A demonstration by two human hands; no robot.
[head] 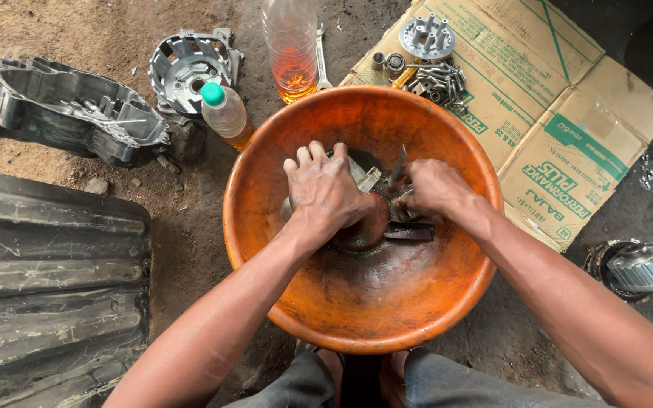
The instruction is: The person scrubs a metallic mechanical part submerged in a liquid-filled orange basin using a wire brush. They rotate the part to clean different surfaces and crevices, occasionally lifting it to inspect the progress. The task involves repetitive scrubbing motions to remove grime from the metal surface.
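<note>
Gripping a dark, oily round metal part (360, 223) at bottom of orange basin (432, 302): left hand (325, 193) closed over it, right hand (434, 187) curled round a thin blade-like tool (398, 168).

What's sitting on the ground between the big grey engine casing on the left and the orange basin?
In the head view, a small bottle with a green cap lies between the engine casing and the orange basin, beside a round metal cover.
</note>
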